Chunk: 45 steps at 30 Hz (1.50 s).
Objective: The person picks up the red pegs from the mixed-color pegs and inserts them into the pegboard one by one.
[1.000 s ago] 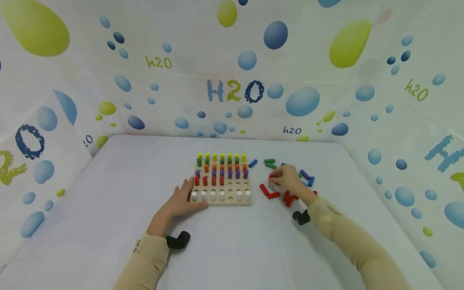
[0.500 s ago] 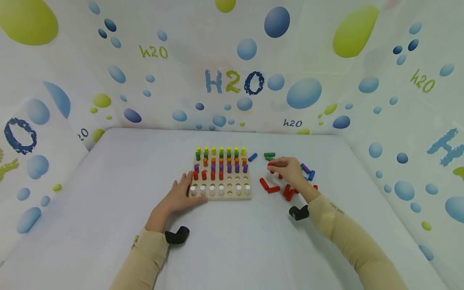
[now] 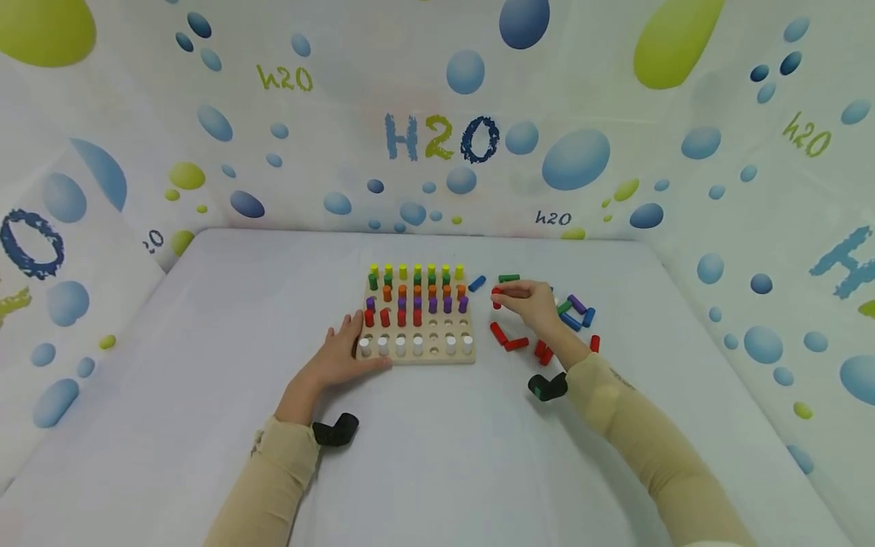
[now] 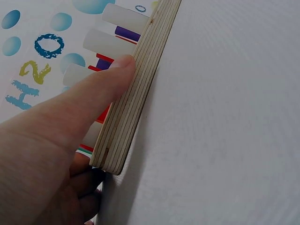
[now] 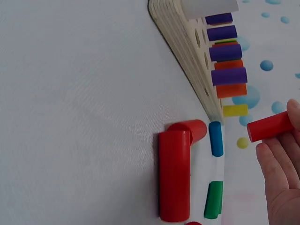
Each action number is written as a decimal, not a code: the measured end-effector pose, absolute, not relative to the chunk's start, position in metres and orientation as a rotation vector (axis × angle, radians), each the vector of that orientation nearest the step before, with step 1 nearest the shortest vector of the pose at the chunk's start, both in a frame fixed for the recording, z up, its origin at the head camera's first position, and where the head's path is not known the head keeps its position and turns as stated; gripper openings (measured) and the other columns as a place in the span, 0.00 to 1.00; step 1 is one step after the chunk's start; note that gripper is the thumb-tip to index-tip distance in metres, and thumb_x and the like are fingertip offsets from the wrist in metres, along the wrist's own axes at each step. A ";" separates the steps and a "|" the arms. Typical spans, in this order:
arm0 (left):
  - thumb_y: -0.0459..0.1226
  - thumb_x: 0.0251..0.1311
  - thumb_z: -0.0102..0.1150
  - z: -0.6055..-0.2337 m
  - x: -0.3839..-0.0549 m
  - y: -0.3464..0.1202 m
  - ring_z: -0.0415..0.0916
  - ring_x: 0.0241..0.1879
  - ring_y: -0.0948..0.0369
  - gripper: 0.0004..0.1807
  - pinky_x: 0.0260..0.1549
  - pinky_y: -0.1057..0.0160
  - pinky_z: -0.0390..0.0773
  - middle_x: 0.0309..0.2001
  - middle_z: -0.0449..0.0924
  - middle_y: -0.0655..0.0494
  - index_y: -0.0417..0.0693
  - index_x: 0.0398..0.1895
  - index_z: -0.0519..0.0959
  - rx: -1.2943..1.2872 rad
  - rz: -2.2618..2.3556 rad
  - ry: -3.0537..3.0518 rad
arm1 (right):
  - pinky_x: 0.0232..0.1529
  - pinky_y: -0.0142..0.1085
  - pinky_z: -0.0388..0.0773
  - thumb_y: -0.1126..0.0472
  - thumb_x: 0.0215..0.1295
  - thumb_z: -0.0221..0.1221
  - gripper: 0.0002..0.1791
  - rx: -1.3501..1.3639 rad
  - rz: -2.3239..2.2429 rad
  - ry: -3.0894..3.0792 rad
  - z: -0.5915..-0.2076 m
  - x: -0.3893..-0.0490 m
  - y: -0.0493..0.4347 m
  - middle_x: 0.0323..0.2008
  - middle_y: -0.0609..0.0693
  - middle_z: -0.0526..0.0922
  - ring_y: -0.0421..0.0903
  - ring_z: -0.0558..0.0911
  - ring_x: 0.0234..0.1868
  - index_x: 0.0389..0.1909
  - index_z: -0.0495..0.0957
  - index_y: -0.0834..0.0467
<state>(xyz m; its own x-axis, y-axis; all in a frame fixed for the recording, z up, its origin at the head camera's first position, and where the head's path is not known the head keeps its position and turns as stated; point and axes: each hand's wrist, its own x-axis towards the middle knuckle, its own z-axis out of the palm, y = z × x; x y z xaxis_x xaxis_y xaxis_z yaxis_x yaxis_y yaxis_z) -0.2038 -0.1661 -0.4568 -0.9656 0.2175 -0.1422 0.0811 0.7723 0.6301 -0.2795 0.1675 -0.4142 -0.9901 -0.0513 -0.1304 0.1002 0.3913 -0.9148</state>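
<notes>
In the head view my right hand [image 3: 536, 304] pinches a red peg [image 3: 497, 298] between thumb and fingertips. It is just right of the wooden pegboard [image 3: 454, 358], above the table. The right wrist view shows this red peg [image 5: 269, 126] tilted, one end jutting from the fingers. My left hand [image 3: 338, 357] rests at the board's front left corner. Its thumb [image 4: 105, 82] lies against the front edge, and the other fingers touch the left side. Yellow, green, orange, purple, red and white pegs stand in rows. The red row has bare holes at its right end.
Loose red pegs [image 3: 516, 344], green pegs [image 3: 509, 278] and blue pegs [image 3: 571, 321] lie right of the board, with a purple peg [image 3: 576, 304] among them. One blue peg [image 3: 477, 283] lies beside the board's far right corner. A patterned curtain [image 3: 328, 152] surrounds the white table.
My right hand has lifted the red peg from among the loose pegs and moved left toward the board. The left hand has stayed at its corner. The head view has tilted down slightly.
</notes>
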 end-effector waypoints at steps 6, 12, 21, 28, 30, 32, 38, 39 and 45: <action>0.62 0.45 0.60 -0.453 -0.207 -0.165 0.31 0.70 0.48 0.62 0.65 0.48 0.30 0.71 0.39 0.39 0.37 0.71 0.38 0.237 0.982 2.767 | 0.53 0.38 0.73 0.55 0.55 0.64 0.18 -0.008 -1.740 2.471 -0.409 -0.282 0.161 0.43 0.55 0.82 0.47 0.79 0.46 0.46 0.79 0.58; 0.61 0.45 0.61 -0.451 -0.207 -0.165 0.31 0.70 0.47 0.61 0.65 0.47 0.30 0.71 0.40 0.40 0.37 0.71 0.39 0.243 0.995 2.769 | 0.53 0.38 0.73 0.55 0.55 0.64 0.19 -0.004 -1.757 2.440 -0.406 -0.282 0.153 0.45 0.54 0.82 0.47 0.79 0.47 0.47 0.79 0.58; 0.62 0.45 0.61 -0.451 -0.205 -0.166 0.32 0.70 0.47 0.62 0.65 0.47 0.30 0.71 0.40 0.40 0.36 0.71 0.40 0.241 0.998 2.774 | 0.51 0.38 0.74 0.57 0.54 0.65 0.19 -0.036 -1.752 2.459 -0.406 -0.282 0.138 0.44 0.56 0.82 0.49 0.80 0.46 0.45 0.79 0.61; 0.62 0.45 0.61 -0.451 -0.201 -0.165 0.32 0.70 0.47 0.61 0.65 0.48 0.31 0.71 0.40 0.40 0.37 0.71 0.39 0.220 0.989 2.773 | 0.50 0.37 0.75 0.58 0.54 0.65 0.18 -0.053 -1.806 2.388 -0.409 -0.281 0.124 0.44 0.55 0.82 0.47 0.80 0.46 0.45 0.80 0.60; 0.61 0.46 0.61 -0.451 -0.200 -0.165 0.32 0.70 0.48 0.61 0.65 0.48 0.31 0.71 0.40 0.40 0.37 0.71 0.39 0.217 0.981 2.775 | 0.51 0.39 0.74 0.58 0.54 0.65 0.18 -0.073 -1.814 2.374 -0.410 -0.280 0.121 0.44 0.55 0.82 0.47 0.79 0.46 0.45 0.80 0.60; 0.61 0.46 0.61 -0.451 -0.200 -0.164 0.32 0.70 0.48 0.61 0.66 0.49 0.31 0.71 0.40 0.40 0.38 0.71 0.39 0.211 0.982 2.774 | 0.53 0.40 0.73 0.58 0.54 0.65 0.18 -0.099 -1.807 2.381 -0.410 -0.279 0.118 0.44 0.55 0.82 0.47 0.79 0.47 0.45 0.80 0.61; 0.61 0.45 0.61 -0.451 -0.198 -0.163 0.32 0.70 0.48 0.61 0.65 0.48 0.31 0.71 0.40 0.40 0.37 0.71 0.39 0.217 0.994 2.766 | 0.51 0.38 0.74 0.57 0.55 0.65 0.18 -0.158 -1.795 2.379 -0.412 -0.275 0.107 0.43 0.54 0.82 0.47 0.80 0.45 0.45 0.79 0.61; 0.61 0.45 0.61 -0.451 -0.198 -0.163 0.32 0.70 0.48 0.61 0.65 0.48 0.31 0.71 0.40 0.40 0.37 0.71 0.39 0.219 0.999 2.766 | 0.50 0.37 0.75 0.57 0.55 0.65 0.18 -0.164 -1.797 2.372 -0.412 -0.275 0.105 0.43 0.55 0.82 0.46 0.80 0.45 0.45 0.79 0.61; 0.61 0.45 0.61 -0.451 -0.197 -0.162 0.32 0.70 0.48 0.61 0.65 0.48 0.31 0.70 0.40 0.40 0.37 0.71 0.39 0.217 1.004 2.763 | 0.46 0.37 0.77 0.57 0.54 0.66 0.16 -0.160 -1.806 2.352 -0.414 -0.274 0.095 0.41 0.54 0.83 0.45 0.81 0.41 0.43 0.80 0.61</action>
<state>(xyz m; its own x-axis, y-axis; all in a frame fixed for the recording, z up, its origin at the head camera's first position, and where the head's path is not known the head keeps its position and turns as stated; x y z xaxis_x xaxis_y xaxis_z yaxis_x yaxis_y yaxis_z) -0.1969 -0.1621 -0.4510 -0.9706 0.2022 -0.1302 0.0714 0.7593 0.6468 -0.2744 0.0951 -0.4141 -0.9795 -0.1888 -0.0704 0.0193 0.2601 -0.9654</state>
